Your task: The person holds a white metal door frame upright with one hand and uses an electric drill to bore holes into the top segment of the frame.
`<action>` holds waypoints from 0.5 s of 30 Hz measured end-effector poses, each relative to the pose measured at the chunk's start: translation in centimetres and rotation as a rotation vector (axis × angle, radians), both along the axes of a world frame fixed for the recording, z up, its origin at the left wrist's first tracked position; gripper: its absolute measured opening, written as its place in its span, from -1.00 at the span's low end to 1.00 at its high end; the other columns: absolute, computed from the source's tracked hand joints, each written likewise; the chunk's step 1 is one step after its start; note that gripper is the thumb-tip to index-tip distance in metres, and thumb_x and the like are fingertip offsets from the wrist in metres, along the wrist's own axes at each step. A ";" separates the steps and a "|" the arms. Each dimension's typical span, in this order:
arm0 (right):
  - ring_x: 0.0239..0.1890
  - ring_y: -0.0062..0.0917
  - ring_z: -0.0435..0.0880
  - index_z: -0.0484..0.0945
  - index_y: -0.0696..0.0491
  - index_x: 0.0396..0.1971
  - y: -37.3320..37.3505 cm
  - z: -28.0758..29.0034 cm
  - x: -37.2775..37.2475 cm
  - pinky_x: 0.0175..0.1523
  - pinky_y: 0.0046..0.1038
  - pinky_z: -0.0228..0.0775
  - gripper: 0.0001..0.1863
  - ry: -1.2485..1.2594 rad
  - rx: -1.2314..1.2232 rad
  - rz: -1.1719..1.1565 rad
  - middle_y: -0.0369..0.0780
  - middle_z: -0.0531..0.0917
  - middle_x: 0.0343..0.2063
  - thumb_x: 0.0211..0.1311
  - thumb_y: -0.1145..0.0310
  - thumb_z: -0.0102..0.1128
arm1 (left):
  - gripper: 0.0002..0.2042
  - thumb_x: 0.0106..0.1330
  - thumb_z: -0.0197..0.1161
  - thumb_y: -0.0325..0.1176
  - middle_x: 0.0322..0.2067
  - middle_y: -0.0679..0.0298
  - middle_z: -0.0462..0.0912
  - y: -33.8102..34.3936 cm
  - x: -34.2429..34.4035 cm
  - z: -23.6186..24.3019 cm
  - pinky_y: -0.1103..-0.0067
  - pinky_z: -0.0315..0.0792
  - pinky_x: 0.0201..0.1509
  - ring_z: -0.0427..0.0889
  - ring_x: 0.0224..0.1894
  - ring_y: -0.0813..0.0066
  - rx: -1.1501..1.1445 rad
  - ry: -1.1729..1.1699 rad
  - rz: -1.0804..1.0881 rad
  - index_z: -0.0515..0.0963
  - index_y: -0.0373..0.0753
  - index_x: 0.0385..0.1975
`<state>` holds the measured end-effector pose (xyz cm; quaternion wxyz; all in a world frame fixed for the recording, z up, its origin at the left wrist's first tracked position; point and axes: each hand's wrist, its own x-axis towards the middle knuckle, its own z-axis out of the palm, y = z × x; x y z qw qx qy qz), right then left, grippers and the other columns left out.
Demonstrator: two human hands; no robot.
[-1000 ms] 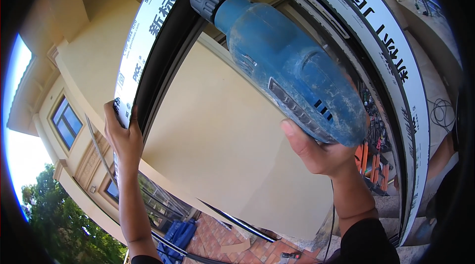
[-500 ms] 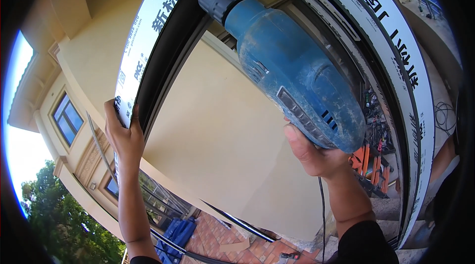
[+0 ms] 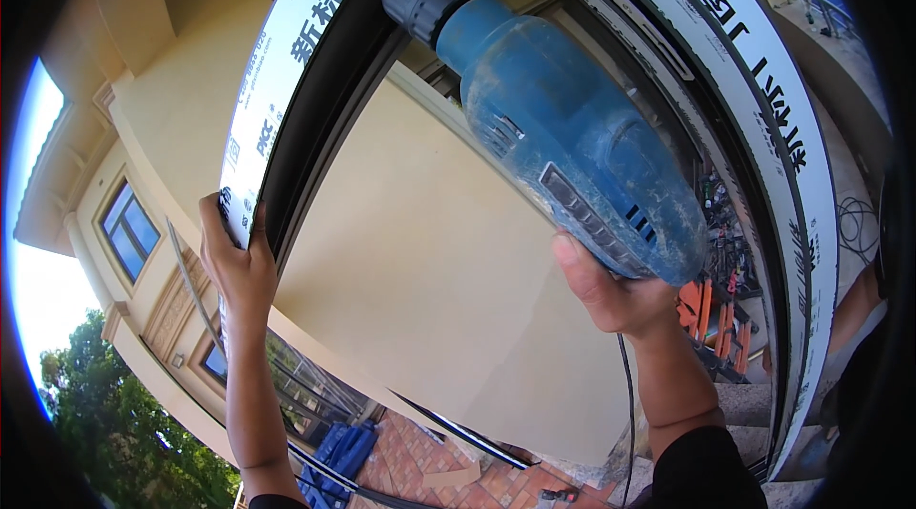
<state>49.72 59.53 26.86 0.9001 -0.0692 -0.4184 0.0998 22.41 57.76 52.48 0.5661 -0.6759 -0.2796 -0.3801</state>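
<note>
My right hand (image 3: 620,294) is wrapped round the handle of a dusty blue corded power drill (image 3: 582,137), its thumb along the near side. The dark chuck (image 3: 426,1) points up and left at the black frame member; whether a bit touches the frame is hidden. A dark cord (image 3: 627,414) hangs below this hand. On the left, my left hand (image 3: 239,266) grips the edge of the black window or door frame (image 3: 320,142), which has white printed protective film (image 3: 272,80) on its outer face. Fingers go round the film side and the thumb lies toward the black side.
The frame's right side (image 3: 792,175) also carries white film. Behind it are orange things (image 3: 711,318), scattered tools and another person's arm (image 3: 854,313). A beige wall panel (image 3: 448,251) fills the opening. Below lie brick paving (image 3: 420,452) and a blue bundle (image 3: 339,452).
The drill's body has tilted very slightly, and its rear end and my right hand have risen a little. My left hand stays on the frame.
</note>
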 end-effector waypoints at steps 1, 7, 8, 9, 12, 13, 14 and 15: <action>-0.02 -0.42 0.73 0.40 0.39 0.24 0.1 0.0 0.1 0.10 -0.42 0.60 -0.19 -0.002 0.001 -0.024 -0.01 0.66 0.01 -0.01 0.36 0.53 | -0.75 0.44 0.30 -0.33 -0.45 -0.03 0.54 0.0 0.1 0.0 0.36 0.37 -0.36 0.49 -0.46 0.10 0.005 0.008 0.002 0.41 -0.32 -0.11; 0.01 -0.39 0.72 0.42 0.39 0.22 0.2 0.7 0.4 0.11 -0.42 0.60 -0.21 -0.067 0.091 -0.176 0.00 0.64 0.02 -0.01 0.35 0.53 | -0.75 0.45 0.30 -0.31 -0.45 -0.01 0.54 0.0 0.1 0.2 0.36 0.38 -0.36 0.50 -0.47 0.14 0.018 0.010 0.013 0.42 -0.30 -0.10; 0.00 -0.39 0.72 0.41 0.39 0.22 0.3 0.6 0.6 0.11 -0.42 0.60 -0.21 -0.090 0.119 -0.241 0.00 0.64 0.02 -0.01 0.35 0.53 | -0.75 0.45 0.30 -0.31 -0.45 -0.01 0.54 0.1 0.0 0.2 0.36 0.38 -0.36 0.50 -0.47 0.14 0.018 0.009 0.014 0.42 -0.30 -0.10; 0.00 -0.39 0.72 0.41 0.39 0.22 0.3 0.6 0.6 0.11 -0.42 0.60 -0.20 -0.091 0.116 -0.251 0.01 0.64 0.02 -0.01 0.35 0.53 | -0.75 0.44 0.30 -0.31 -0.46 0.00 0.54 0.3 0.0 0.2 0.36 0.38 -0.36 0.50 -0.47 0.15 0.011 0.002 0.003 0.42 -0.30 -0.09; -0.01 -0.38 0.73 0.41 0.39 0.23 0.4 0.4 0.5 0.10 -0.41 0.61 -0.20 -0.077 0.085 -0.209 0.01 0.64 0.02 0.00 0.34 0.53 | -0.74 0.44 0.31 -0.31 -0.46 0.00 0.54 0.2 -0.1 0.2 0.36 0.38 -0.37 0.49 -0.47 0.17 0.002 -0.003 -0.001 0.41 -0.29 -0.08; -0.01 -0.38 0.73 0.40 0.39 0.24 0.5 0.3 0.4 0.10 -0.41 0.61 -0.19 -0.072 0.074 -0.196 0.02 0.64 0.02 0.00 0.34 0.53 | -0.74 0.44 0.31 -0.31 -0.46 0.00 0.54 0.2 -0.1 0.2 0.37 0.38 -0.37 0.48 -0.47 0.18 -0.003 0.001 -0.004 0.41 -0.29 -0.08; -0.01 -0.38 0.73 0.40 0.39 0.24 0.5 0.3 0.4 0.10 -0.41 0.62 -0.19 -0.068 0.064 -0.183 0.02 0.64 0.02 0.00 0.33 0.53 | -0.74 0.44 0.31 -0.31 -0.46 0.00 0.54 0.2 0.0 0.2 0.37 0.38 -0.37 0.48 -0.47 0.18 -0.003 0.001 -0.005 0.41 -0.29 -0.08; -0.01 -0.37 0.74 0.40 0.39 0.24 0.6 0.2 0.3 0.10 -0.41 0.62 -0.19 -0.063 0.050 -0.162 0.02 0.64 0.02 0.00 0.33 0.53 | -0.74 0.44 0.31 -0.32 -0.45 0.00 0.54 0.2 0.2 0.2 0.37 0.38 -0.37 0.48 -0.47 0.18 0.003 0.001 0.004 0.41 -0.29 -0.07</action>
